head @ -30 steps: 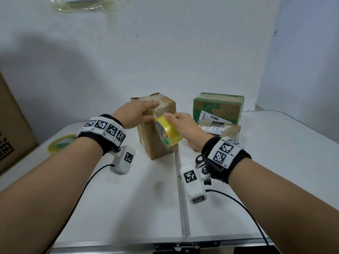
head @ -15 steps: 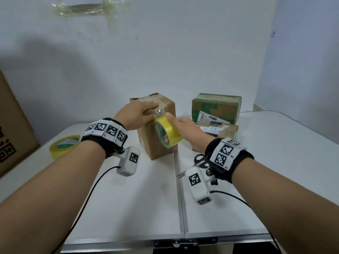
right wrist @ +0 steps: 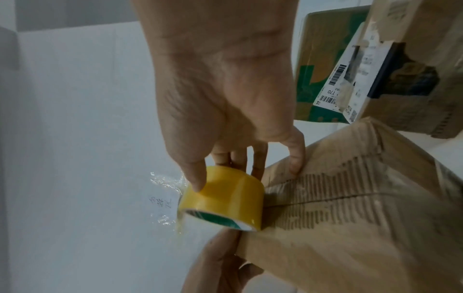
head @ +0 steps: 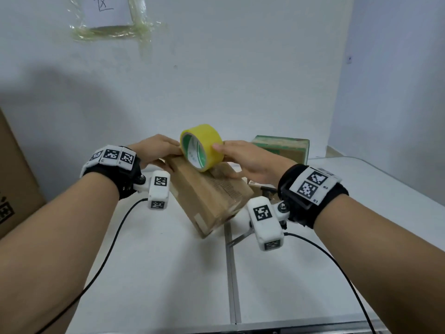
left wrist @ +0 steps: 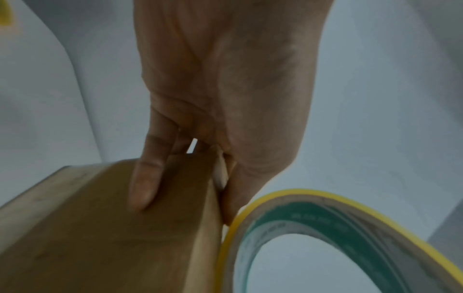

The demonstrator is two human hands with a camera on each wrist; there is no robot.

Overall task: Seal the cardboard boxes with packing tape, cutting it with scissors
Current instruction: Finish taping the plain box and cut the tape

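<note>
A brown cardboard box (head: pixel 209 194) is tipped toward me, one bottom corner down on the white table (head: pixel 156 273). My left hand (head: pixel 159 150) grips its far upper edge, fingers (left wrist: pixel 145 178) flat on a side face of the box (left wrist: pixel 100 237). My right hand (head: pixel 240 157) holds a yellow tape roll (head: pixel 202 145) against the box's far end. In the right wrist view, thumb and fingers pinch the roll (right wrist: pixel 225 198) at the flap seam of the box (right wrist: pixel 350 218). The scissors (head: pixel 238 239) lie on the table, mostly hidden under my right wrist.
A green-printed box (head: pixel 281 147) and a torn labelled box (right wrist: pixel 413 69) stand behind my right hand. A large cardboard carton (head: pixel 14 177) leans at the left edge. A metal seam (head: pixel 232 273) splits the table. The wall is close behind.
The box went from standing upright to tipped toward me. The tape roll rose from the box's front face to its far upper end. Both hands lifted.
</note>
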